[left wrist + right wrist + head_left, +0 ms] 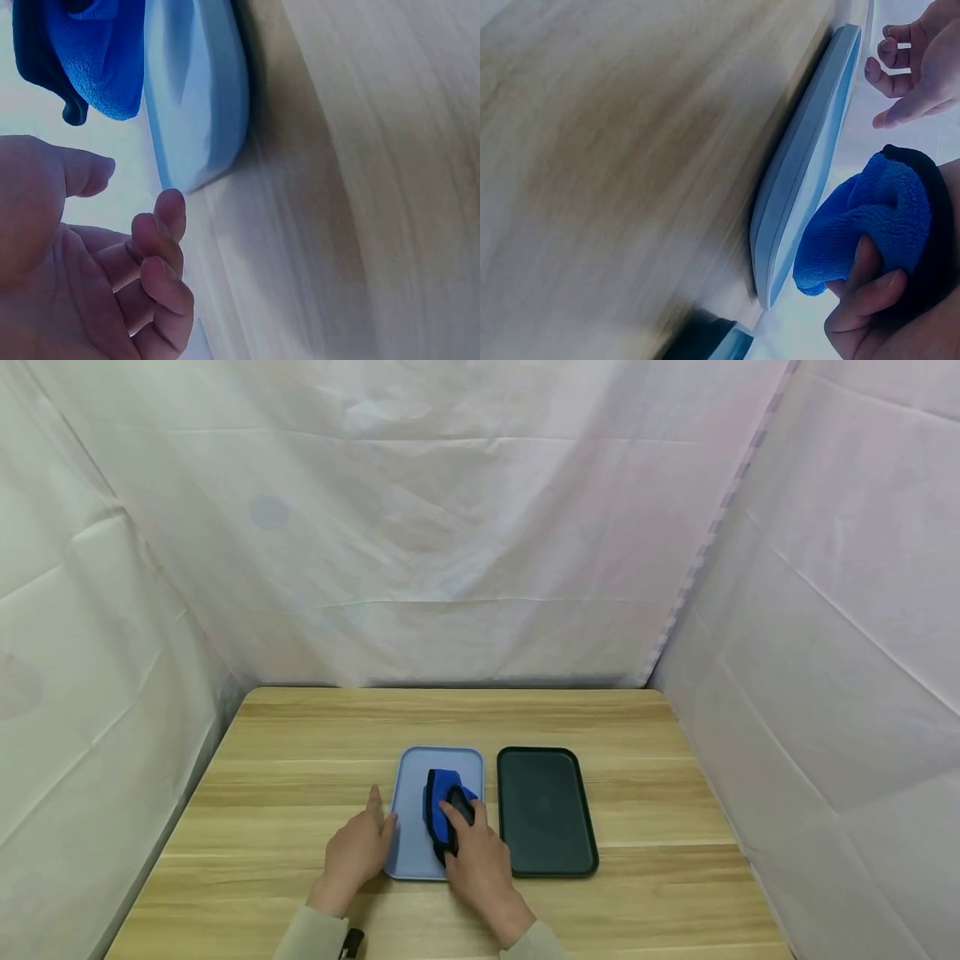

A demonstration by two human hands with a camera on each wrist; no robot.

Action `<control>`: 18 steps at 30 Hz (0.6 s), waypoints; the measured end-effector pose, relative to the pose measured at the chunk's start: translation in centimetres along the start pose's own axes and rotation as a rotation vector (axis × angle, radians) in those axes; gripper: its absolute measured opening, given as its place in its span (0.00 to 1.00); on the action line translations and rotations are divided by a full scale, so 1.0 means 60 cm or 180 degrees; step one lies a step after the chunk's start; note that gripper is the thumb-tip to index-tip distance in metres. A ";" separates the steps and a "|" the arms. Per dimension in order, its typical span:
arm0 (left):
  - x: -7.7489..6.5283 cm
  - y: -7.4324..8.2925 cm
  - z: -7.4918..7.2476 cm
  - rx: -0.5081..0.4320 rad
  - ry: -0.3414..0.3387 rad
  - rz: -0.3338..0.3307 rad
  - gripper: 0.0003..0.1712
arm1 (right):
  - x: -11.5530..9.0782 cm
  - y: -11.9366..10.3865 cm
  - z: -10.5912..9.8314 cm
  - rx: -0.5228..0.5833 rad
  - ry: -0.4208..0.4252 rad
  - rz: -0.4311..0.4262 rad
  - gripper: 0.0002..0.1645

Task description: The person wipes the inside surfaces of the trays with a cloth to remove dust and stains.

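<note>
A folded blue cloth with black edging is bunched in my right hand, over the light blue tray. In the right wrist view, fingers curl around the fuzzy blue cloth, which overlaps the tray's inner side. My left hand is beside the tray's left edge, index finger extended and thumb tip right at the rim. From the left wrist view, that hand has its fingers loosely bent with nothing in them, and the cloth hangs beyond the thumb.
To the right of the light blue tray lies a dark green tray, close beside it. Both are on a wood-grain table. White fabric sheets hang behind the table and along both sides.
</note>
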State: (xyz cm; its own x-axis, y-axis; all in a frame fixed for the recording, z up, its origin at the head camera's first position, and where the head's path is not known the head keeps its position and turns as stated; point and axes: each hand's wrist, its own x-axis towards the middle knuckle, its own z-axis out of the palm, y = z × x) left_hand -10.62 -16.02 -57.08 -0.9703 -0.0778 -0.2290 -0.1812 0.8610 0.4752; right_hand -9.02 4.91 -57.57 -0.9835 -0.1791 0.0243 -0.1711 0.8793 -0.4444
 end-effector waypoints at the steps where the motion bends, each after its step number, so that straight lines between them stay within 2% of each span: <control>1: -0.001 0.003 -0.001 -0.0018 0.0033 0.0018 0.42 | 0.000 0.001 -0.001 0.0015 0.0009 -0.0001 0.48; 6: -0.009 0.020 -0.002 -0.0112 0.0090 0.0130 0.41 | 0.003 0.009 -0.006 0.0049 0.0067 -0.0028 0.48; 12: -0.016 0.042 0.016 -0.0165 0.0175 0.0210 0.40 | 0.005 0.019 -0.013 0.0081 0.0131 -0.0039 0.48; 18: -0.022 0.060 0.033 -0.0371 0.0163 0.0284 0.39 | 0.008 0.034 -0.022 0.0124 0.0197 -0.0031 0.49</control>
State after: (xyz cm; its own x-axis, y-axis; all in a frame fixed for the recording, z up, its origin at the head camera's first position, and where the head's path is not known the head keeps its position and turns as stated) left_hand -9.68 -11.81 -56.77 -0.9898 -0.0316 -0.1392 -0.1082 0.8018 0.5877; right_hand -9.89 7.20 -57.29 -0.9837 -0.1590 0.0835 -0.1795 0.8597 -0.4783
